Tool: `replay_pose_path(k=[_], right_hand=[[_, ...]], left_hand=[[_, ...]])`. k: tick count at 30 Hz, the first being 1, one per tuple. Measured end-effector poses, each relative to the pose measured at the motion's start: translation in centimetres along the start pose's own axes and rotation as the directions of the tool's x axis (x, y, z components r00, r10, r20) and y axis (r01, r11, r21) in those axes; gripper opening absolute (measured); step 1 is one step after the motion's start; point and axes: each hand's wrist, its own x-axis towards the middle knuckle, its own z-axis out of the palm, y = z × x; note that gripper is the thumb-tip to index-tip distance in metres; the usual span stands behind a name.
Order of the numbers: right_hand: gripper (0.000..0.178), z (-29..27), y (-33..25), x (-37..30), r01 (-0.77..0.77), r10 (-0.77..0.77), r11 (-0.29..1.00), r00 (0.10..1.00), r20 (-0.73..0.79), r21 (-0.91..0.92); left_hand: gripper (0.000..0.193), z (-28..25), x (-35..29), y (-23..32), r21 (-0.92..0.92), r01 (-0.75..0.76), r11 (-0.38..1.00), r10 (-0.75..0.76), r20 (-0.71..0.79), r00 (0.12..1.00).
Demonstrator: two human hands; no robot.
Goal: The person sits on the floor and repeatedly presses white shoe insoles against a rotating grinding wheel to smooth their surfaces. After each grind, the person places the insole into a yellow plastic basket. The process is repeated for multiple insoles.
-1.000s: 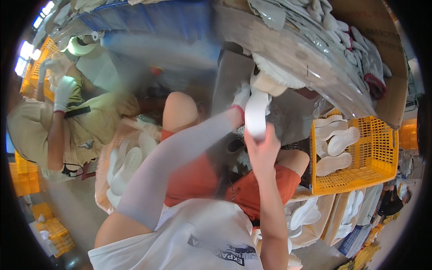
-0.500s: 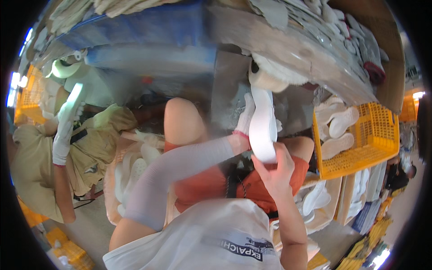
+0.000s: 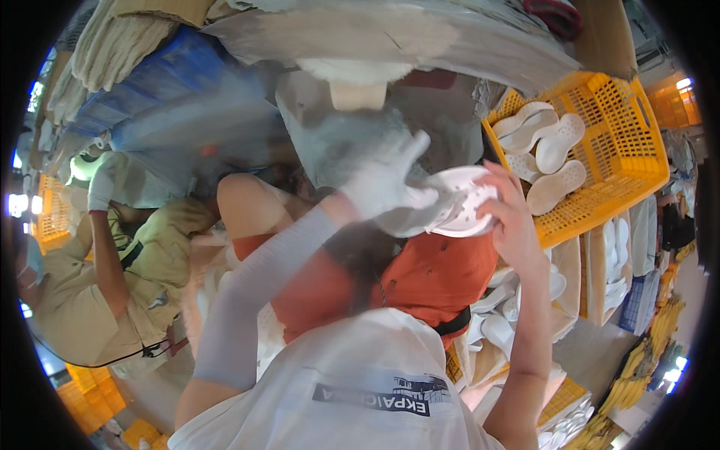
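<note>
A white shoe sole [image 3: 463, 196] with a row of small holes lies tilted above my right thigh, partly blurred. My bare right hand [image 3: 510, 210] grips its right end, fingers over the top. My left hand [image 3: 384, 178], in a white glove, is just left of the sole with thumb and fingers spread. Whether its thumb touches the sole is unclear because of the blur. Beyond both hands is the machine's pale cylindrical hub [image 3: 358, 96], with a fuzzy white wheel [image 3: 352, 70] behind it.
To the right, a yellow crate [image 3: 600, 214] holds several white soles [image 3: 559, 142]. Further soles fill lined boxes [image 3: 566, 307] below it. A co-worker's gloved hand [image 3: 100, 187] is at the far left, by a lit spot. A grey sheet-covered ledge [image 3: 442, 37] spans the top.
The sole has come away from the fuzzy wheel, down toward me, and turned from upright to tilted. My left hand has let go and spread. The whole view has swung to the right.
</note>
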Motion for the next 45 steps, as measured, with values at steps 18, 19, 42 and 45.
replay_pose_path(k=[18, 19, 42, 45], right_hand=[[0.05, 7.4, -1.3, 4.1, -0.531, 0.631, 0.102, 0.688, 0.357, 0.841], [0.049, 8.0, -2.1, 4.8, -0.43, 0.569, 0.036, 0.751, 0.336, 0.902], [0.06, 4.0, -5.8, 2.9, -0.518, 0.555, 0.775, 0.832, 0.002, 0.362], [0.057, 5.3, -3.8, 3.0, -0.297, 0.421, 0.843, 0.883, -0.206, 0.448]], left_hand=[[0.037, -0.4, -2.4, -1.8, -0.883, 0.405, 0.237, -0.6, 0.195, 0.776], [0.037, -1.2, -3.2, -2.5, -0.936, 0.31, 0.169, -0.577, 0.16, 0.801], [0.034, 2.5, 1.4, -1.3, -0.585, 0.277, 0.762, -0.356, -0.021, 0.934], [0.031, 2.6, 2.1, -1.6, 0.041, 0.073, 0.996, -0.07, -0.087, 0.994]])
